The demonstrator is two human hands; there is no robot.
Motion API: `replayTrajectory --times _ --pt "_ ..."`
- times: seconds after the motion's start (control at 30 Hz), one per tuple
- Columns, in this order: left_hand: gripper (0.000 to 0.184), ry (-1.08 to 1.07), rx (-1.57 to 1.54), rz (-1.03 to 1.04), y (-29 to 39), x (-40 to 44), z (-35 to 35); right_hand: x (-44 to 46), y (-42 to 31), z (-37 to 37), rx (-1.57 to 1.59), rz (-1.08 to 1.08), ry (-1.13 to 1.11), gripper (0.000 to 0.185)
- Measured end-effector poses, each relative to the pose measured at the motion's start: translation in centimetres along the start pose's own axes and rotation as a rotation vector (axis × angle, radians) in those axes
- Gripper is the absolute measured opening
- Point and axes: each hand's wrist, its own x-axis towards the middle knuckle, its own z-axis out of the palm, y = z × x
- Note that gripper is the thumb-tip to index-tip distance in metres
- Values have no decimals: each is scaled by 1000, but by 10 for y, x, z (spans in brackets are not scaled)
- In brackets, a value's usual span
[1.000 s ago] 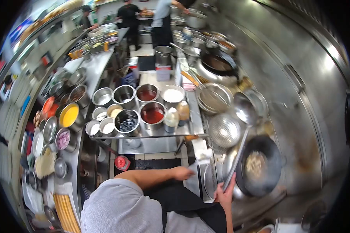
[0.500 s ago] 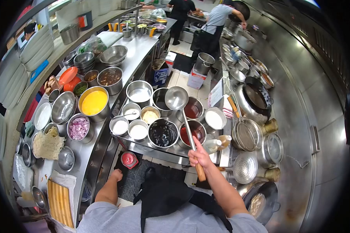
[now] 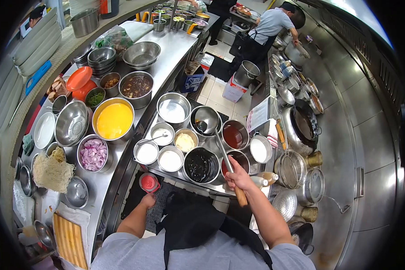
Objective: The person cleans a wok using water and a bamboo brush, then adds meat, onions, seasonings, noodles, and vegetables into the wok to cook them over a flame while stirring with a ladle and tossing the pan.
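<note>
My right hand (image 3: 237,174) is wrapped around the handle of a long ladle (image 3: 223,150). The ladle's bowl is over and partly inside a metal pot of dark liquid (image 3: 197,114), with some dark liquid in the bowl. Close to that hand are pots of red-brown sauce (image 3: 235,135) and thick black sauce (image 3: 201,165). My left hand (image 3: 147,200) hangs low by a red round container (image 3: 148,182); its fingers are hidden, and I cannot tell whether it touches the container. White powders fill several small pots, one with a spoon (image 3: 153,140).
On the left counter stand a pot of yellow liquid (image 3: 114,119), chopped red onion (image 3: 93,154), dry noodles (image 3: 54,173) and a wooden board (image 3: 70,240). Strainers (image 3: 292,168) and a wok (image 3: 303,122) line the right. Squeeze bottles (image 3: 269,178) stand near my right forearm. A co-worker (image 3: 274,28) bends over a pot behind.
The ladle's bowl has gone from above the pots down into the dark-liquid pot. My left hand has shifted right, closer to the red container. The view has turned slightly.
</note>
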Motion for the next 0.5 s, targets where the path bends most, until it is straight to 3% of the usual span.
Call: replayTrajectory --times 0.3,0.4,0.5 --pt "33 2 94 -94 6 7 -11 -40 -12 3 173 -93 -82 83" --pt "31 8 103 24 -8 23 2 -39 -12 -1 188 -116 -106 83" --pt "23 -151 102 -49 18 7 2 -37 -11 -7 249 -133 -146 83"
